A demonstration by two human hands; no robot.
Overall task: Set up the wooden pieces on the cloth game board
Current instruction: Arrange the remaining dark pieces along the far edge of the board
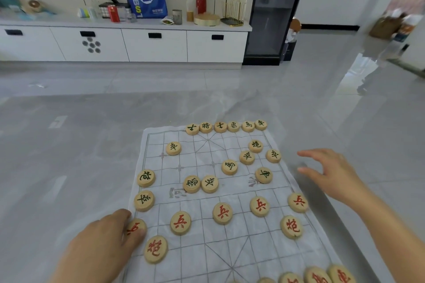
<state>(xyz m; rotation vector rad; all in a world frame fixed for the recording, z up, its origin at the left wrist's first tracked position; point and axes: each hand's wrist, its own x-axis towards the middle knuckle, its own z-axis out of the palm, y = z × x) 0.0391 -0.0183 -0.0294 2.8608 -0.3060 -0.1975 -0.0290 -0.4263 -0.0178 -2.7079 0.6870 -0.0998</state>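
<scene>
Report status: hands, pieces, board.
Left hand pinches leftmost red piece. Right hand open, beside cloth board. Several green pieces scattered mid-board. Nothing in the way.

Cloth board on floor, wooden pieces partly set.
Left hand pinches red-marked piece at left edge; right hand hovers, fingers spread, beside right edge.
</scene>
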